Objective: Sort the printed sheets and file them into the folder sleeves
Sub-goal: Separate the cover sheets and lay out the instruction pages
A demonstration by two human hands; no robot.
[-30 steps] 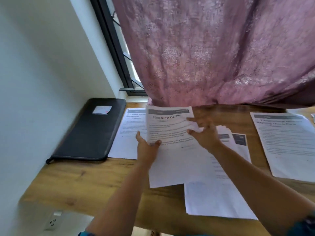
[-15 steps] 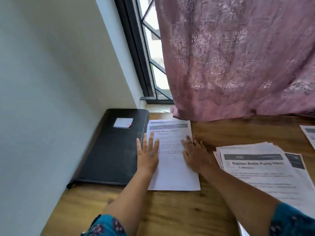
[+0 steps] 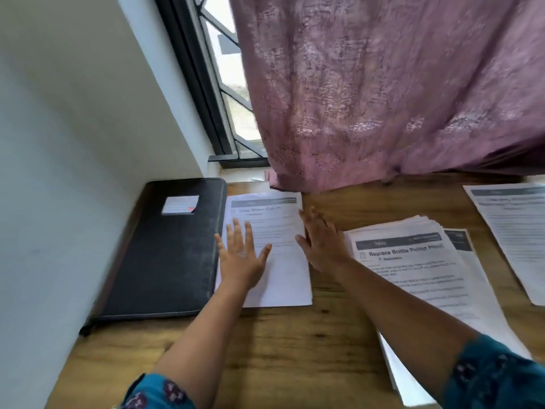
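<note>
A black zipped folder [image 3: 165, 249] with a small white label lies closed at the left of the wooden table [image 3: 295, 349]. Right beside it lies a small pile of printed sheets [image 3: 280, 261]. My left hand [image 3: 240, 259] lies flat on the pile's left part with fingers spread. My right hand [image 3: 320, 242] has straight fingers against the pile's right edge. A thicker stack of printed sheets [image 3: 421, 278] lies to the right, partly under my right forearm. Another printed sheet [image 3: 513, 231] lies at the far right.
A pink curtain [image 3: 383, 93] hangs down to the table's back edge, touching the pile's top corner. A white wall [image 3: 73, 143] runs along the left, close to the folder. A dark-framed window [image 3: 215, 107] sits behind.
One second ago both hands held a sheet up above the table. It now lies on the pile beside the folder, and my hands have flattened onto it and against its edge.
</note>
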